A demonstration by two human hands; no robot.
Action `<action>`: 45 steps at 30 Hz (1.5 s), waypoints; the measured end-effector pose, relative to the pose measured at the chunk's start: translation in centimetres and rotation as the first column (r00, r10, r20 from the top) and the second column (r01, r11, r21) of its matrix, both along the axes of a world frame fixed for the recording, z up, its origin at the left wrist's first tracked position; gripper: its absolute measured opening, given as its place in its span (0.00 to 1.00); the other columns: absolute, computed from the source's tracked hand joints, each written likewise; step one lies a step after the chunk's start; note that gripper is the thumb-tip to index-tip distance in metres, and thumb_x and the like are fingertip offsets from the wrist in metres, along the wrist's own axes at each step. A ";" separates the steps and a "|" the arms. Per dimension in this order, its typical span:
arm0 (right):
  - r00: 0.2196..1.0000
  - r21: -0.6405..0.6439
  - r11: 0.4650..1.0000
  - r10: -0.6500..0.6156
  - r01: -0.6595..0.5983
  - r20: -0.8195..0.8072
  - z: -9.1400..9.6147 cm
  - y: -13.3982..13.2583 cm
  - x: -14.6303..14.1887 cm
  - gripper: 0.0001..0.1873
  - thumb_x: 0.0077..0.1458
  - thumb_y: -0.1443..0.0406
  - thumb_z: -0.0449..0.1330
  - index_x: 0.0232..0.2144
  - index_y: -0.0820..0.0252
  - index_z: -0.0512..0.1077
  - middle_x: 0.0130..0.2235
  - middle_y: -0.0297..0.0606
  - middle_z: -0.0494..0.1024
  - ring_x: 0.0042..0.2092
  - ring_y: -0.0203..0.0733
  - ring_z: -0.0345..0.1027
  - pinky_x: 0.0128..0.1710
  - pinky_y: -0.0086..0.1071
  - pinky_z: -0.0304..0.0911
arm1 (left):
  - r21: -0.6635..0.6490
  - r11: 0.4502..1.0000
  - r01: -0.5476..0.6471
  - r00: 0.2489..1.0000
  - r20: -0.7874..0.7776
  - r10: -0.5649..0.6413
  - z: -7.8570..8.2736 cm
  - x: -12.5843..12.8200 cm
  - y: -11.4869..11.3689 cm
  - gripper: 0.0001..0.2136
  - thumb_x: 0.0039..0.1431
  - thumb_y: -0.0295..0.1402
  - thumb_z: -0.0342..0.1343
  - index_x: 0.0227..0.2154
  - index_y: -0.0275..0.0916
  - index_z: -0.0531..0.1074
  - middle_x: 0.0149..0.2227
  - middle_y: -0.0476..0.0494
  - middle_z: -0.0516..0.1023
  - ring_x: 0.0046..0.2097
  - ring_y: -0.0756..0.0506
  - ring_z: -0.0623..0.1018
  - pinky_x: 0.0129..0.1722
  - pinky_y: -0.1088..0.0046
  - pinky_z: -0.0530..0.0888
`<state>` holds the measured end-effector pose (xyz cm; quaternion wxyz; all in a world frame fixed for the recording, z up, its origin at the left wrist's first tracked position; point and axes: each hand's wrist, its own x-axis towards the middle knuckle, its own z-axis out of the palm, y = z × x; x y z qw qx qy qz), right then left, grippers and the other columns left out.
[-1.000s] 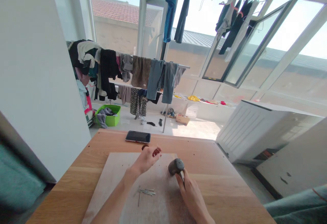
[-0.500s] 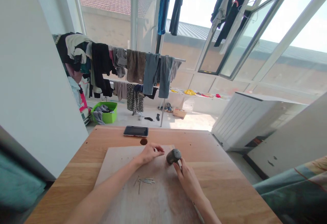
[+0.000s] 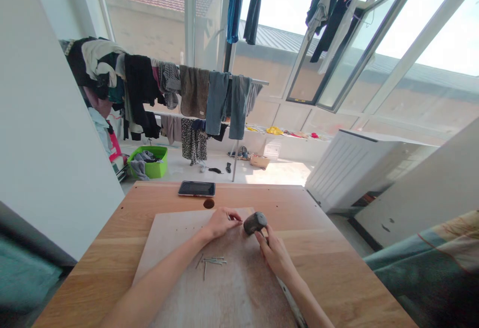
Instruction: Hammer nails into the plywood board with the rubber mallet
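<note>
A pale wooden board (image 3: 175,248) lies on the wooden table (image 3: 329,268). My left hand (image 3: 220,221) rests at the board's far edge, fingertips pinched together on something too small to make out, perhaps a nail. My right hand (image 3: 275,253) grips a hammer just below its dark head (image 3: 255,222), which hangs close to the right of my left fingertips. The handle runs back under my forearm. Several loose nails (image 3: 211,261) lie on the board between my arms.
A dark phone (image 3: 196,188) lies near the table's far edge, a round hole (image 3: 208,203) just behind the board. Beyond the table stand a clothes rack (image 3: 194,98) full of laundry, a green basket (image 3: 147,162) and a white cabinet (image 3: 359,168).
The view has tilted down and shifted. My left hand dropped from a raised pinch to the board's far edge, and the hammer head moved in closer to it.
</note>
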<state>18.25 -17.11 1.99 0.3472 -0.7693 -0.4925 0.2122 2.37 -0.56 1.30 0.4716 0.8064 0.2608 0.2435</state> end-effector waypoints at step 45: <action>0.918 0.007 0.998 0.061 -0.063 -0.391 3.1 1.1 -0.1 0.24 0.56 0.49 0.50 0.49 0.57 0.59 0.20 0.20 0.60 0.15 0.31 0.53 0.11 0.24 0.53 | 0.108 0.994 0.003 0.999 -0.048 0.002 -0.1 0.1 -0.7 0.20 0.50 0.29 0.58 0.49 0.40 0.74 0.32 0.50 0.82 0.32 0.49 0.76 0.35 0.76 0.70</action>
